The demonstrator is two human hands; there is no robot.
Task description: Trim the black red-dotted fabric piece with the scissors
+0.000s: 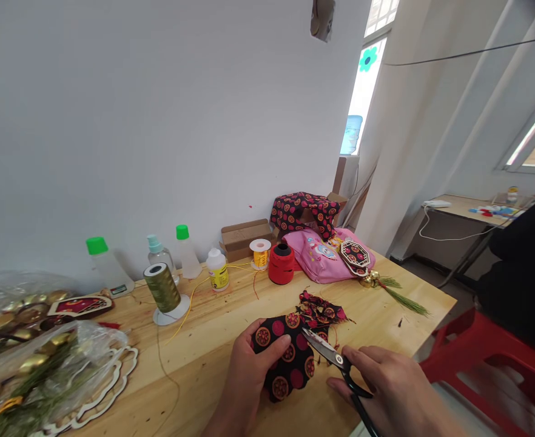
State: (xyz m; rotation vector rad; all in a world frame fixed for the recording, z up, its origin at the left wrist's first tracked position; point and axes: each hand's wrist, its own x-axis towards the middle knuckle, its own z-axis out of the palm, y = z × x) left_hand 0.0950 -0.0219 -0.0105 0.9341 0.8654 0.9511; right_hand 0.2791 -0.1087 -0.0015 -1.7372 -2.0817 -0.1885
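Light wooden table [195, 370] across lower half of frame, dark specks and loose threads on it; plain pale wall [158, 121] behind, bright window [365, 79] upper right, red stool [477, 346] lower right. Patterned cloth piece [297, 370] at lower centre, held over the table: black, orange-and-red fruit-like rounds plus plain magenta dots, edge wavy, roughly rounded outline. Left hand [250, 364] clamped on its left side, thumb on top, other fingers mostly hidden. Right hand [390, 376] has fingers closed round black handles of scissors [324, 349], tips at cloth's upper right edge; can't tell whether blades are parted. Frayed scraps [319, 312] of similar print lie just beyond the cloth. Farther out, upward: red thread cone [281, 265], yellow spool [261, 258], white bottle with yellow label [218, 273]; to the right, pink fabric item [310, 258] with octagonal ornament [355, 258] on it, more printed cloth [301, 209] behind. Left of centre, olive thread spool [162, 291]; lower left corner, clear plastic bags [90, 352] and pale scalloped frames [122, 388].
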